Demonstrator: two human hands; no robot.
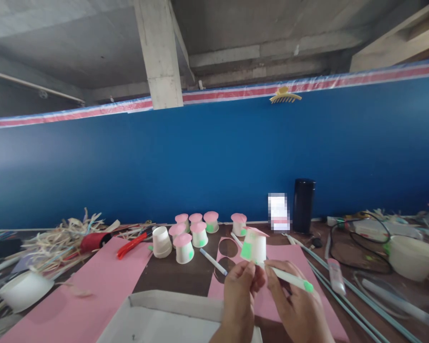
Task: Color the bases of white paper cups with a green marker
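Fingers of the left hand (pixel 240 291) are closed on the lower edge of a pink-topped cup (pixel 256 248), held up over pink card (pixel 288 251); a green-ended marker (pixel 289 277) is pinched in the right hand (pixel 297 302), its other end at the cup's rim. Colouring of the cup seems in hand; a steady hold and careful turning may be called for. Behind, more cups (pixel 184 252) and a second marker (pixel 213 262) are set; the left wrist is crowded by a box (pixel 175 299).
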